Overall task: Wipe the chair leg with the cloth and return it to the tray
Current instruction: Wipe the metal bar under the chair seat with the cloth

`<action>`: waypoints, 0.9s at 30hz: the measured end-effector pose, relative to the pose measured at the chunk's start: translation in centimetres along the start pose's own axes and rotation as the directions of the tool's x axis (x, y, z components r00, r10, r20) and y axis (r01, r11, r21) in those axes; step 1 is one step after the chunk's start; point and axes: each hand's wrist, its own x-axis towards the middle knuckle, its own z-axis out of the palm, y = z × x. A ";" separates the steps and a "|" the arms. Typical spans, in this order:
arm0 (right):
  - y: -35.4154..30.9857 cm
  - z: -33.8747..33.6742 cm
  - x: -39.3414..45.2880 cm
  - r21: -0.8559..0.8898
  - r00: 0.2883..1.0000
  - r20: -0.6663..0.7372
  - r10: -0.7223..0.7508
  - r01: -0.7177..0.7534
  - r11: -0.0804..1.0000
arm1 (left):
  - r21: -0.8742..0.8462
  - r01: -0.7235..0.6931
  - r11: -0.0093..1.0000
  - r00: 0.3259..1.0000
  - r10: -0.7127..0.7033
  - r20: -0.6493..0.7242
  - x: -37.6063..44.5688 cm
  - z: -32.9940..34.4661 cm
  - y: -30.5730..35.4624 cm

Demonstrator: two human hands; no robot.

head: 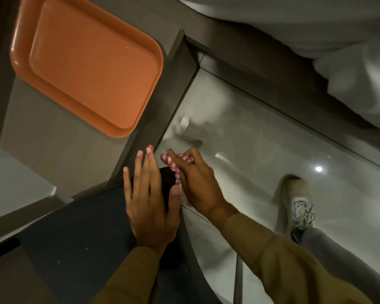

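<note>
My right hand (195,185) is closed around a red-and-white checked cloth (177,165), just past the front right corner of a dark chair seat (79,242). My left hand (149,198) lies flat, fingers spread, on that same corner of the seat. The chair leg is hidden under the seat and my hands. An orange tray (15,47) sits bare on the grey table top at the upper left.
The grey table (53,150) has a dark edge band running down toward my hands. Glossy tiled floor (261,150) spreads to the right, with my shoe (298,205) on it. A bed with white bedding (316,29) fills the upper right.
</note>
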 end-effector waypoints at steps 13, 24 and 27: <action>2.6 -2.0 -3.2 -0.306 0.916 0.081 -0.393 0.398 0.865 | -0.012 0.002 1.000 1.000 -0.002 0.022 -0.1 -0.3 -0.1; 4.5 -0.9 0.2 -0.261 0.923 -0.002 -0.384 0.370 0.891 | 0.001 0.011 1.000 1.000 -0.011 0.021 0.1 -0.2 -0.2; 5.3 -2.1 3.5 -0.330 0.943 -0.016 -0.332 0.308 0.892 | -0.014 0.006 1.000 1.000 -0.006 0.025 0.1 -0.1 -0.2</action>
